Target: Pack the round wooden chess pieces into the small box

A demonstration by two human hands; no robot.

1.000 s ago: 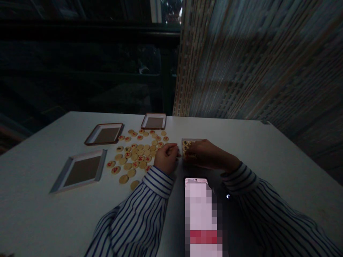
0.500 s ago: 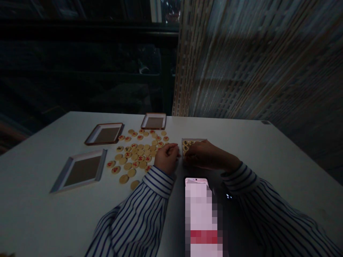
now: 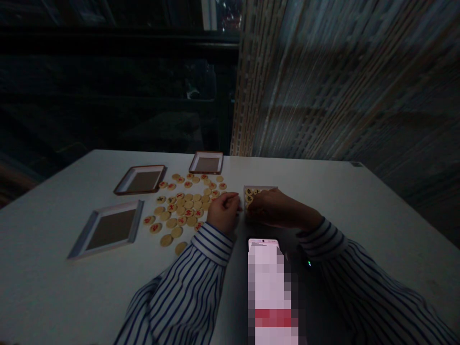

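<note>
My right hand (image 3: 271, 207) is closed and reaches down into a small square box (image 3: 268, 187), covering most of its inside. Round wooden Chinese chess pieces (image 3: 249, 191) with black characters show in the box's left part. Whatever my right fingers grip is hidden beneath the hand. Just left of the box, my left hand (image 3: 223, 212) rests with its fingers curled in; what they hold, if anything, cannot be made out. Beside it spreads a loose heap of Chinese chess pieces (image 3: 189, 204), some face down, others showing red or black characters.
On the white table (image 3: 323, 191) lie a white tray-like lid (image 3: 94, 218) and two brown-rimmed trays, one at the left (image 3: 166, 168) and one at the back (image 3: 190, 165). A lit phone (image 3: 271, 273) lies between my forearms. A bead curtain (image 3: 305, 86) hangs behind the table.
</note>
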